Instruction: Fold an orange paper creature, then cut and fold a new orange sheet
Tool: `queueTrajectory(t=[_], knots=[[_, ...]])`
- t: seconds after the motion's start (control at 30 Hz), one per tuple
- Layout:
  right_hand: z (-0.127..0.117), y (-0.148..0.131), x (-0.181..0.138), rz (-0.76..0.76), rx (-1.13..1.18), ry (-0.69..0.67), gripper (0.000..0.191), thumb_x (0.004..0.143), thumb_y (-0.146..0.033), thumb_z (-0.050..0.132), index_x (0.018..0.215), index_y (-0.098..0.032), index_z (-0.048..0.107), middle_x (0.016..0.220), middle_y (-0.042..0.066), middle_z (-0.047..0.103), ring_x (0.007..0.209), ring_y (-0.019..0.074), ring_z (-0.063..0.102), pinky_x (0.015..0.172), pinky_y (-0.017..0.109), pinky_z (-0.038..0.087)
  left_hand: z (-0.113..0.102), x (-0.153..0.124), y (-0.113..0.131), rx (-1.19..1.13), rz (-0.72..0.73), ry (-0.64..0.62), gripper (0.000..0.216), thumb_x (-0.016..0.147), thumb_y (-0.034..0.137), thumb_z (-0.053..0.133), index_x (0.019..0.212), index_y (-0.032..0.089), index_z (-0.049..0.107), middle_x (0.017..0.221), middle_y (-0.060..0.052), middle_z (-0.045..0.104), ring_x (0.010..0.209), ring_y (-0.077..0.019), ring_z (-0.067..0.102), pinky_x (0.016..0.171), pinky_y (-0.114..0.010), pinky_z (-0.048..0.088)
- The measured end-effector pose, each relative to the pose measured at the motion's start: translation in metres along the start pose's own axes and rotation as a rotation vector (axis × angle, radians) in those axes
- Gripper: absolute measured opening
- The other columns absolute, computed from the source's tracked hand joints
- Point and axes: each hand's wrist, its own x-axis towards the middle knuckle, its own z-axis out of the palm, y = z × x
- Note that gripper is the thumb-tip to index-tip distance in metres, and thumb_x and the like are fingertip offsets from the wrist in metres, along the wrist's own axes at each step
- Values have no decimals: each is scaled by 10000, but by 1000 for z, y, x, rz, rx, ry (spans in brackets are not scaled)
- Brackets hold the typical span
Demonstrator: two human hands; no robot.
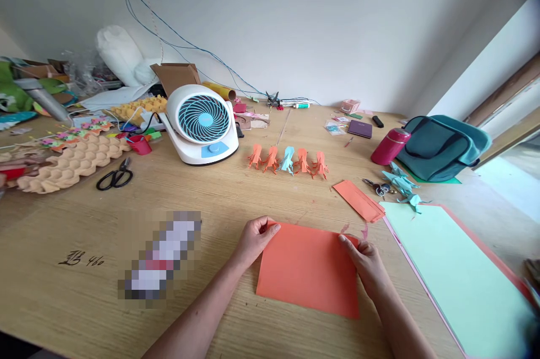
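Observation:
An orange sheet of paper [310,269] lies flat on the wooden table [84,291] in front of me. My left hand [253,241] pinches its far left corner, thumb on top of the paper. My right hand [367,260] grips the far right corner, fingers curled over the edge. Beyond the sheet stands a row of small folded paper figures [289,160], mostly orange with one light blue among them.
A stack of mint-green and pink sheets [455,274] lies to the right, a folded orange strip [359,200] beside it. A white desk fan [202,122], black scissors [115,176], a red bottle [390,146], a teal bag [441,148] and craft clutter ring the table.

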Motion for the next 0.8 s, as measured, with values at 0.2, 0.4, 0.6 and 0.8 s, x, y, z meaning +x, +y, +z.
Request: queueTrajectory(t=[0.2,0.4,0.6,0.8], knots=[[1,-4,-2,7,3,-30,529,659,-670,706,540,-166,597,443,-4,498,450,130,455,418,240,329,-1,2,-2,-1,8,9,375,811,485,607,662,151,528,609,42,386,592,-92,345,539,-205,288],[1,-4,-2,2,11,-34,517,665,-663,706,556,-164,622,474,12,542,467,145,490,439,252,360,-1,1,0,2,9,-6,383,817,488,598,651,159,492,609,46,373,588,-91,336,540,-208,277],[0,-1,-1,-6,1,-20,515,665,-659,710,566,-159,637,472,12,540,458,137,466,430,253,343,-2,1,2,18,12,-17,360,824,464,596,659,158,506,608,45,379,592,-95,339,548,-213,271],[-2,4,1,-25,-26,-16,511,674,-659,699,558,-170,612,462,-15,482,452,112,390,435,249,282,-2,1,0,28,32,-25,348,839,437,577,649,160,485,602,54,327,583,-90,294,542,-217,246]])
